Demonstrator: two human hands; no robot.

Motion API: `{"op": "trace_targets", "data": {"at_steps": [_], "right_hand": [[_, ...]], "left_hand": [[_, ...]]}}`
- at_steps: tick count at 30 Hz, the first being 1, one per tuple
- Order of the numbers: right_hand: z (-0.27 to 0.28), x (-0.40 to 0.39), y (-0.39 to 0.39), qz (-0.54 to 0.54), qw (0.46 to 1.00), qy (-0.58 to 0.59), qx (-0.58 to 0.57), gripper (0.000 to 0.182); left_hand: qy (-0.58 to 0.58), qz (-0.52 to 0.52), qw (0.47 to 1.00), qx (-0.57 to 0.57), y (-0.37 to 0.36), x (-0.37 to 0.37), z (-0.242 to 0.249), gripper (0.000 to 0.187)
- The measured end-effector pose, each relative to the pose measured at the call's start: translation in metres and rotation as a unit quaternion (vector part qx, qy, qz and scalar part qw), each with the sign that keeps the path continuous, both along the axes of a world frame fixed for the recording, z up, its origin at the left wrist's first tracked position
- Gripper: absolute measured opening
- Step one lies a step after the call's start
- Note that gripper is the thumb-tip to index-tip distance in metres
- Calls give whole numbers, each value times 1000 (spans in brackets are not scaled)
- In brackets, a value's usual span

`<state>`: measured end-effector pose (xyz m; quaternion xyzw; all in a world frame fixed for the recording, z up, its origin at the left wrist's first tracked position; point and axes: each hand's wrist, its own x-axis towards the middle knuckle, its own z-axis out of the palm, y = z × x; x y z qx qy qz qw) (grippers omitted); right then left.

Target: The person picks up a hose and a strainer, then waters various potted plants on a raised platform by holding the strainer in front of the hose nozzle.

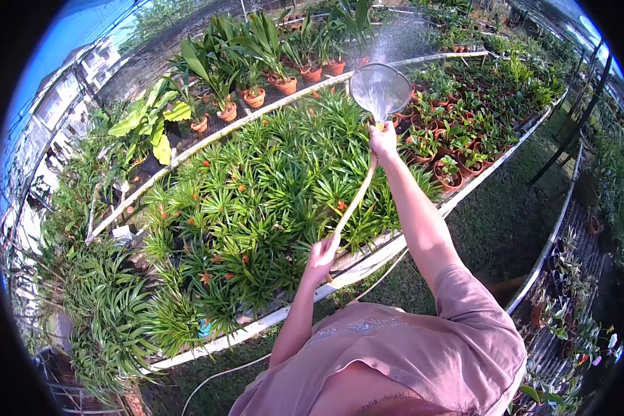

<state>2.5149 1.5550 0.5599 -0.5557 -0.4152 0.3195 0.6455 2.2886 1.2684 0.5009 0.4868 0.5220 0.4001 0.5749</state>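
My right hand (383, 141) is wrapped round the end of a pale yellow garden hose (356, 200), just below a wide round watering head (390, 78). Fine water sprays from this head toward the far potted plants. Lower down, my left hand (319, 256) is closed round the same hose, near the white front rail of the bench. Beneath the hose spreads a dense bed of strap-leaved green plants (270, 187) with a few orange flowers. To the right of my right hand stand small leafy plants in terracotta pots (448, 175).
A white rail (256, 324) edges the bench close to my body. Taller plants in terracotta pots (282, 84) line the back behind another rail. The hose (222, 373) trails across the grass. A second bench (565, 277) stands at right.
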Motion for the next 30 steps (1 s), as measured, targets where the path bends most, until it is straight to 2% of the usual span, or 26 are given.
{"op": "trace_targets", "data": {"at_steps": [1,3,6,7,9,11,14,17,18,21,24,27,30], "right_hand": [[8,-11,-4,21,1000,-15,-1,20],[24,-34,-15,92,993,49,-52,20],[24,-69,-17,124,991,40,-29,24],[22,-80,-17,133,990,34,-27,25],[20,-101,-17,139,990,8,-16,23],[36,-114,-33,181,981,6,-76,23],[19,-134,-18,204,976,-40,-55,23],[35,-152,-36,242,965,5,-101,23],[23,-162,-29,223,972,-13,-69,22],[11,-188,-35,193,979,60,-14,22],[7,-209,-61,143,982,117,-42,21],[-3,-227,-88,85,987,120,-61,22],[-15,-236,-110,15,991,106,-78,23]], "left_hand": [[-6,9,1000,0,-6,-1,5,44],[20,44,999,-22,-9,-10,3,45],[56,123,990,-39,-25,-20,9,47],[48,98,993,-44,-28,-33,7,45],[22,111,992,-53,-38,-44,15,43],[41,105,993,-45,-41,-59,3,41],[17,93,994,-53,-46,-72,-1,41],[-3,78,995,-56,-49,-93,-3,40],[-14,73,995,-65,-50,-102,-2,40],[-17,68,994,-83,-57,-136,9,38],[-15,33,998,-41,-61,-185,11,40],[9,0,994,-106,-68,-233,21,41],[-7,-54,991,-118,-68,-272,16,42]]}}
